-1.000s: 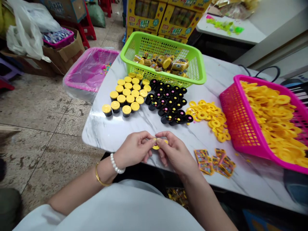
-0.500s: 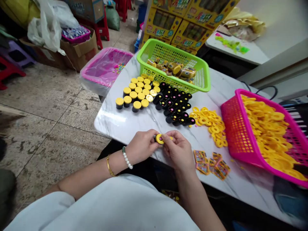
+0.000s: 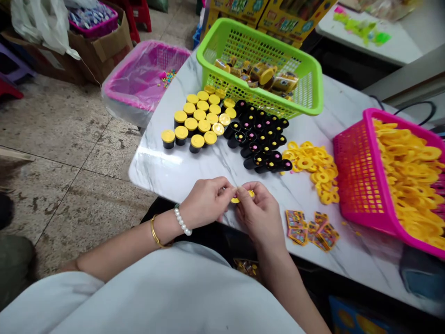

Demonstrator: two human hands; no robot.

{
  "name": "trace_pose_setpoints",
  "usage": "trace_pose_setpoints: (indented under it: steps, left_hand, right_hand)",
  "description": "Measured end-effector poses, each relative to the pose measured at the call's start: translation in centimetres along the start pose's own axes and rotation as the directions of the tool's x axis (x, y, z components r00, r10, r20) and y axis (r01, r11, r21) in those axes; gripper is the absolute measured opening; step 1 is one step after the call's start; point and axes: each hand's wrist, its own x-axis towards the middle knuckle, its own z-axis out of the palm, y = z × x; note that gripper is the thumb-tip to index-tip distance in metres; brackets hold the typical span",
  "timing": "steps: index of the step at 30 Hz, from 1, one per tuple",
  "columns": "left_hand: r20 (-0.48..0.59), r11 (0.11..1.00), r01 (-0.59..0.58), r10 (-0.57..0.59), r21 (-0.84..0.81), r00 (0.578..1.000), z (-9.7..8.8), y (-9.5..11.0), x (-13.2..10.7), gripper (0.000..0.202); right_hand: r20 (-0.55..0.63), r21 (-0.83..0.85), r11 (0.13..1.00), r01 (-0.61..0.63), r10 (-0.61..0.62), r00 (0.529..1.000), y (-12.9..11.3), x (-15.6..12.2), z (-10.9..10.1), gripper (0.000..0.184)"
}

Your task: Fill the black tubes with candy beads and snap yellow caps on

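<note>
My left hand (image 3: 205, 202) and my right hand (image 3: 260, 214) meet at the near edge of the marble table (image 3: 194, 169), fingers pinched together around a small yellow-capped pot (image 3: 237, 198); its black body is mostly hidden. Beyond them stand several black pots with yellow caps (image 3: 198, 118) and several open black pots (image 3: 259, 137). A loose heap of yellow rings (image 3: 314, 164) lies to the right of those. Small printed stickers (image 3: 311, 229) lie beside my right hand.
A green basket (image 3: 309, 90) holding finished pots stands at the table's back. A pink basket (image 3: 351, 185) full of yellow rings sits at the right. A lined pink bin (image 3: 139, 86) stands on the floor at the left, with cardboard boxes behind.
The yellow cap, plainly visible between my fingers half a second ago, is now mostly covered by both hands closing over it. The view has shifted slightly.
</note>
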Motion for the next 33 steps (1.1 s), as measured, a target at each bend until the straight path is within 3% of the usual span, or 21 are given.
trace_pose_setpoints:
  steps: [4,7,10,13,20,25,29,33]
  left_hand:
    - [-0.003,0.999,-0.025,0.025,0.045,1.0,0.1,0.0,-0.3,0.026]
    - [-0.06,0.979,-0.143,0.153,0.146,0.986,0.3,-0.4,-0.9,0.022]
    - [-0.112,0.923,-0.261,0.302,0.283,0.947,0.6,-0.8,-1.2,0.025]
    - [-0.112,0.867,-0.3,0.371,0.398,0.922,0.9,-1.0,-1.1,0.012]
    - [-0.037,0.862,-0.298,0.343,0.409,0.939,0.5,-0.5,-0.8,0.005]
    - [-0.022,0.855,-0.291,0.332,0.429,0.943,0.4,-0.6,-0.7,0.005]
    - [0.026,0.823,-0.311,0.34,0.474,0.94,0.5,-0.9,-0.7,0.01]
    - [0.073,0.798,-0.297,0.306,0.524,0.949,0.5,-0.9,-0.5,0.016]
  right_hand:
    - [-0.022,-0.024,0.999,0.048,-0.048,0.999,0.3,0.1,0.1,0.035]
    - [-0.065,0.005,0.996,0.091,-0.09,0.994,0.6,0.0,0.2,0.036]
    - [-0.082,0.057,0.99,0.128,-0.123,0.989,0.8,-0.5,0.0,0.03]
    - [-0.071,0.164,0.974,0.158,-0.148,0.986,0.6,-1.2,-1.0,0.025]
    - [0.071,0.272,0.958,0.093,-0.117,0.991,0.2,-1.5,-3.5,0.029]
    - [0.174,0.265,0.964,-0.007,-0.04,0.984,-0.3,-0.4,-3.3,0.039]
    - [0.349,0.111,0.978,-0.177,0.128,0.928,-1.6,0.9,-2.6,0.043]
    - [0.448,-0.013,0.975,-0.224,0.206,0.87,-2.4,2.0,-2.4,0.042]
